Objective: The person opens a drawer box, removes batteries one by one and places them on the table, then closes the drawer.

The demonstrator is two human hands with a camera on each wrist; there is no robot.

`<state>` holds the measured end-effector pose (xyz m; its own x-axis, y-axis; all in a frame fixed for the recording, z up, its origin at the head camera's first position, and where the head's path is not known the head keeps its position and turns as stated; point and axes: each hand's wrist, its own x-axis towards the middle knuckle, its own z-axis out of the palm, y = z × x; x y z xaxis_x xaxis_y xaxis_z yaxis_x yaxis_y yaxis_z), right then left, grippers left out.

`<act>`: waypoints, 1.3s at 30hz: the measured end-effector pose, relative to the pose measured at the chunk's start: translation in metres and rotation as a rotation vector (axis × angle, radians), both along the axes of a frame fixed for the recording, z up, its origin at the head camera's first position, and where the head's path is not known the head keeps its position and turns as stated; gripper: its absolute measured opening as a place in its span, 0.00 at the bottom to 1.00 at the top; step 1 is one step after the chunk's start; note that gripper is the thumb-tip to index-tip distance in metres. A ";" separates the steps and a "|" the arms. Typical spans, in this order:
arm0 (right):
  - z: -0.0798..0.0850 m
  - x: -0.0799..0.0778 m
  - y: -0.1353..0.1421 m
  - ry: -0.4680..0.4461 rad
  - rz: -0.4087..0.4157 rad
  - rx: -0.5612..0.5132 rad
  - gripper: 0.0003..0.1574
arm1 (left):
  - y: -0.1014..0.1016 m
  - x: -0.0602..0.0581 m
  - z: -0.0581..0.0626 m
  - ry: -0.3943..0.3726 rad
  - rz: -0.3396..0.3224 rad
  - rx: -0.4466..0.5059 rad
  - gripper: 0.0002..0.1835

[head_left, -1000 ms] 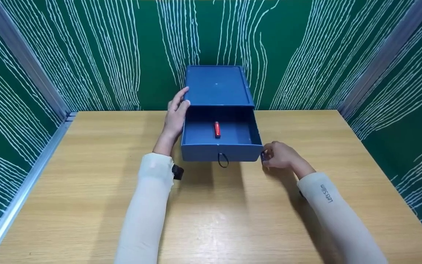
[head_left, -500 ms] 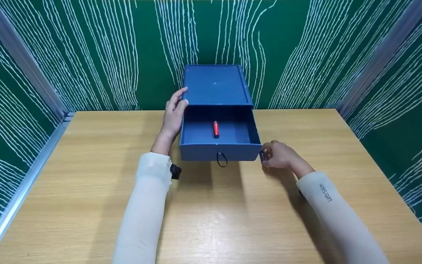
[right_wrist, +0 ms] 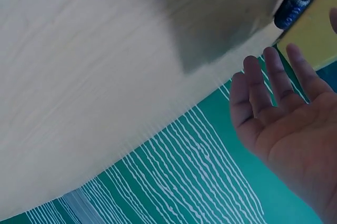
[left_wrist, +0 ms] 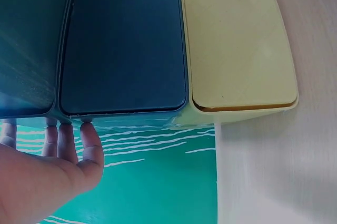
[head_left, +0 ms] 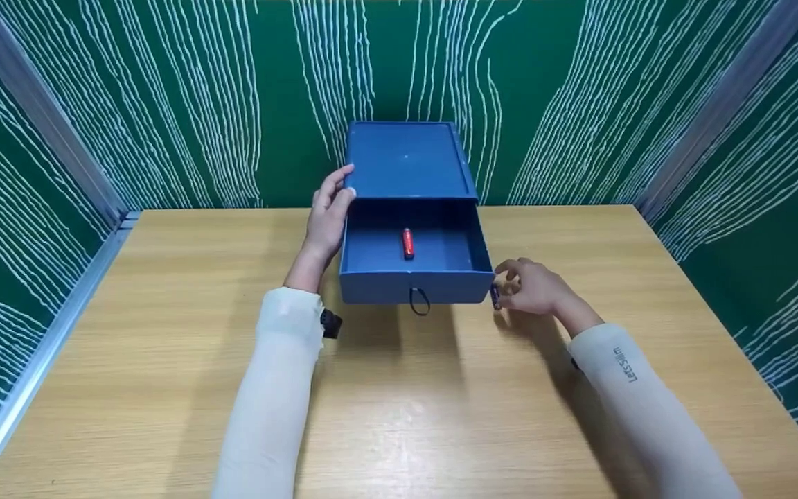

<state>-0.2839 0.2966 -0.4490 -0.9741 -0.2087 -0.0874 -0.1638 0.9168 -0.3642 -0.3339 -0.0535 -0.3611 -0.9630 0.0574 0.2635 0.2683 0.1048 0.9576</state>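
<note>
My left hand [head_left: 326,223] touches blue drawer unit [head_left: 406,159], fingers extended; right hand [head_left: 539,287] loose, gripping nothing, beside dark battery [right_wrist: 291,8] on table [head_left: 399,416]; risk I see: careless fingertip knocks dark battery away, or raised knuckles bump open drawer [head_left: 377,288], rolling red battery [head_left: 408,244] inside

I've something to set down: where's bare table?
The table is bare between left forearm and right forearm, before the open drawer, and left of the left forearm. Crowded: right of the drawer, with dark battery and right hand.
</note>
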 end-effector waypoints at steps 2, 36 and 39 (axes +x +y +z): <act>0.004 0.000 0.001 -0.002 -0.003 -0.021 0.38 | 0.000 0.000 0.000 -0.002 0.000 0.003 0.21; 0.059 0.008 0.002 0.121 -0.047 -0.220 0.25 | 0.003 0.023 0.021 -0.026 -0.018 0.024 0.23; 0.065 0.006 0.002 0.132 -0.041 -0.226 0.25 | 0.002 0.022 0.021 -0.018 -0.021 0.033 0.23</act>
